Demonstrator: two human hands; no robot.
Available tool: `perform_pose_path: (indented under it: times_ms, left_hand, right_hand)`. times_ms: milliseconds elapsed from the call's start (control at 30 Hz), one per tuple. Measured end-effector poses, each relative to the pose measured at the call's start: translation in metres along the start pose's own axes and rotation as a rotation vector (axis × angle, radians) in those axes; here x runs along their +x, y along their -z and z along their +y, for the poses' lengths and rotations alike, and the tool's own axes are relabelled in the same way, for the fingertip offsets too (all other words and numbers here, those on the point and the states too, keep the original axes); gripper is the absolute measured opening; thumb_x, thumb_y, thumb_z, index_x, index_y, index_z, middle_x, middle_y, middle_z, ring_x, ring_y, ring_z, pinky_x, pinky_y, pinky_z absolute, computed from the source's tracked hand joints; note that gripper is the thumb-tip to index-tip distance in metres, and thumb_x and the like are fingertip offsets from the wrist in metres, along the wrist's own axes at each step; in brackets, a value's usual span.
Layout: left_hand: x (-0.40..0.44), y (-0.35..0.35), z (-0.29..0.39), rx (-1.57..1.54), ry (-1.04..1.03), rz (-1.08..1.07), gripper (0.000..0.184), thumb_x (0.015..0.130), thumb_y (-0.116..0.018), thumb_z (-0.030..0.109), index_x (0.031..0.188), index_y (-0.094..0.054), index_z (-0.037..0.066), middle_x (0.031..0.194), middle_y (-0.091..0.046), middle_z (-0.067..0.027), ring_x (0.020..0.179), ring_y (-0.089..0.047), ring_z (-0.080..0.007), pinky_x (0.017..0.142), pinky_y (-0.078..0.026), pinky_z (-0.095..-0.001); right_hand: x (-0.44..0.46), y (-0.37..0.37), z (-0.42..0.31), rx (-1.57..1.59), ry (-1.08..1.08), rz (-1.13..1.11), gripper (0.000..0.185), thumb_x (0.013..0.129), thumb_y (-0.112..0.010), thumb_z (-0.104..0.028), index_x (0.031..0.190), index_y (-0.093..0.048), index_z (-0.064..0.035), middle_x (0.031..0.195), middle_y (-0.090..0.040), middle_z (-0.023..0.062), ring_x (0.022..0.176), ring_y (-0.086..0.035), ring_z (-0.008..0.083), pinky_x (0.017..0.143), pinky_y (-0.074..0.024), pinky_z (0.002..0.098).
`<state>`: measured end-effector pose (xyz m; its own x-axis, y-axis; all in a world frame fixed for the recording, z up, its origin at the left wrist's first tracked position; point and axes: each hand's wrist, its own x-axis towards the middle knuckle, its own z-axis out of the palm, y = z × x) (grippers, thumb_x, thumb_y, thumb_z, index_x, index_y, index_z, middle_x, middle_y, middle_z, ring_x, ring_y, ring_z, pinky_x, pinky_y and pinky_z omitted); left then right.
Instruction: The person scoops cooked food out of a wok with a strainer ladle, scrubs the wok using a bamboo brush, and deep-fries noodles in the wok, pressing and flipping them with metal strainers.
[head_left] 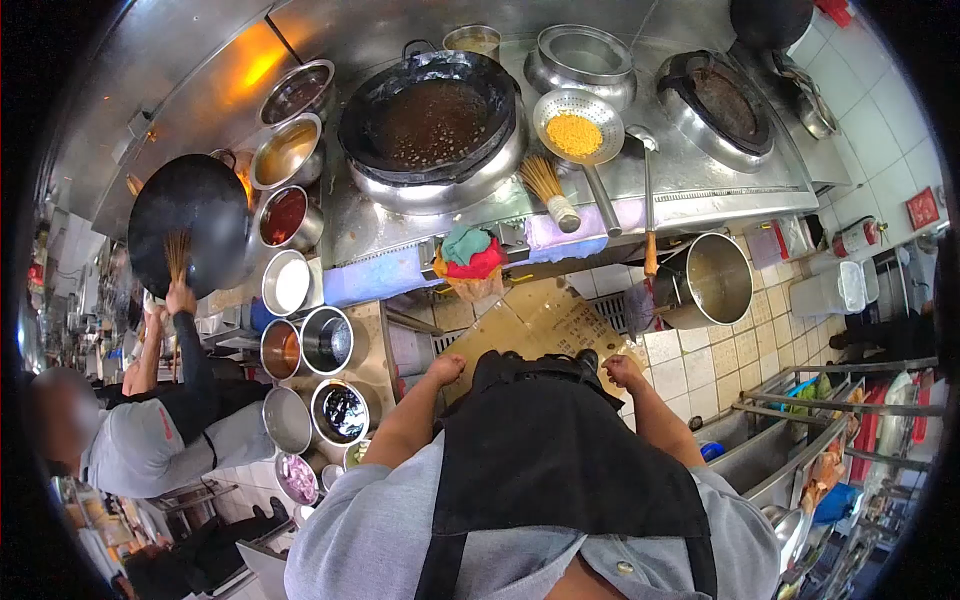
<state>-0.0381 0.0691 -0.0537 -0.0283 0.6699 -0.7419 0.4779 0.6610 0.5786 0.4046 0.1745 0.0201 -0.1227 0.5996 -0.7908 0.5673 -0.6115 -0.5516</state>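
My left hand point(447, 369) hangs low beside the black apron point(560, 460), its fingers curled in and nothing showing in them. On the other side my right hand point(622, 371) is also closed, with nothing visible in its grip. Both are over the floor, apart from the stove point(690, 180). On the stove are a large wok point(435, 120) of dark bubbling liquid, a perforated strainer point(578, 127) holding yellow bits, a bamboo brush point(550, 193) and a ladle point(648, 190) with a wooden handle.
Metal bowls stand at left, including red sauce point(284, 216) and dark liquid point(340, 412). A co-worker point(170, 430) holds a brush in another wok point(190, 230). Folded cloths point(470, 258) lie on the stove edge. A tall pot point(718, 280) stands right; cardboard point(540, 325) covers floor tiles.
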Motion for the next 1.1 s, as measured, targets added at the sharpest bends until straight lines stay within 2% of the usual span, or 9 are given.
perform_pose_path:
  times_ms: [133, 200, 333, 433, 500, 833, 1100]
  left_hand:
    - [-0.013, -0.002, 0.012, 0.07, -0.027, 0.073, 0.025, 0.084, -0.046, 0.029, 0.085, -0.059, 0.007, 0.074, -0.062, -0.0055, 0.063, -0.061, -0.0152, 0.062, -0.047, -0.031]
    - [-0.017, 0.002, 0.018, 0.03, 0.034, -0.017, 0.023, 0.087, -0.049, 0.027, 0.091, -0.054, 0.004, 0.078, -0.058, -0.004, 0.069, -0.056, -0.0135, 0.061, -0.048, -0.0296]
    - [-0.009, 0.002, 0.008, -0.017, 0.041, -0.003, 0.022, 0.087, -0.049, 0.025, 0.092, -0.054, 0.004, 0.079, -0.058, -0.0048, 0.069, -0.056, -0.0139, 0.061, -0.048, -0.0298]
    - [-0.008, 0.004, 0.006, 0.099, 0.008, -0.011, 0.02, 0.087, -0.049, 0.023, 0.091, -0.054, 0.005, 0.077, -0.057, -0.0046, 0.068, -0.055, -0.0141, 0.061, -0.048, -0.0295]
    - [-0.007, 0.003, 0.005, -0.026, 0.054, -0.021, 0.021, 0.087, -0.048, 0.023, 0.091, -0.054, 0.004, 0.077, -0.057, -0.0047, 0.069, -0.055, -0.0143, 0.061, -0.048, -0.0295]
    - [-0.013, 0.005, 0.019, 0.023, 0.01, 0.001, 0.023, 0.087, -0.049, 0.025, 0.09, -0.055, 0.002, 0.077, -0.059, -0.0063, 0.068, -0.056, -0.0145, 0.061, -0.048, -0.0301]
    - [-0.002, 0.004, 0.006, -0.049, -0.004, -0.003, 0.019, 0.086, -0.049, 0.023, 0.085, -0.054, 0.004, 0.073, -0.056, -0.0032, 0.066, -0.054, -0.0134, 0.06, -0.048, -0.0285]
  right_hand:
    - [-0.001, -0.001, 0.002, 0.007, 0.009, 0.004, 0.014, 0.08, -0.052, -0.02, 0.083, -0.06, -0.0085, 0.061, -0.052, 0.0019, 0.047, -0.05, 0.0111, 0.038, -0.0359, 0.0234]
    - [0.0, 0.0, 0.004, 0.001, 0.012, 0.0, 0.015, 0.08, -0.052, -0.02, 0.083, -0.06, -0.0082, 0.062, -0.052, 0.0019, 0.047, -0.049, 0.0111, 0.038, -0.0358, 0.0234]
    - [-0.005, 0.002, 0.006, 0.05, -0.012, -0.016, 0.017, 0.08, -0.052, -0.021, 0.085, -0.06, -0.0074, 0.062, -0.052, 0.0024, 0.046, -0.049, 0.0113, 0.038, -0.0354, 0.0233]
    - [-0.004, 0.002, 0.009, -0.012, -0.012, 0.014, 0.018, 0.08, -0.05, -0.02, 0.086, -0.061, -0.0068, 0.062, -0.052, 0.003, 0.046, -0.049, 0.0119, 0.038, -0.0356, 0.0236]
    - [-0.003, 0.002, 0.012, -0.009, -0.008, 0.019, 0.018, 0.08, -0.05, -0.02, 0.086, -0.061, -0.007, 0.062, -0.052, 0.0032, 0.046, -0.049, 0.0122, 0.038, -0.0359, 0.0239]
    - [-0.006, -0.003, 0.014, -0.006, -0.015, 0.024, 0.018, 0.079, -0.05, -0.019, 0.088, -0.062, -0.0083, 0.062, -0.053, 0.0036, 0.047, -0.05, 0.013, 0.039, -0.0372, 0.0244]
    - [-0.007, -0.004, 0.013, -0.011, -0.009, 0.035, 0.017, 0.08, -0.05, -0.02, 0.085, -0.062, -0.0078, 0.062, -0.053, 0.0028, 0.049, -0.051, 0.0116, 0.039, -0.0368, 0.0239]
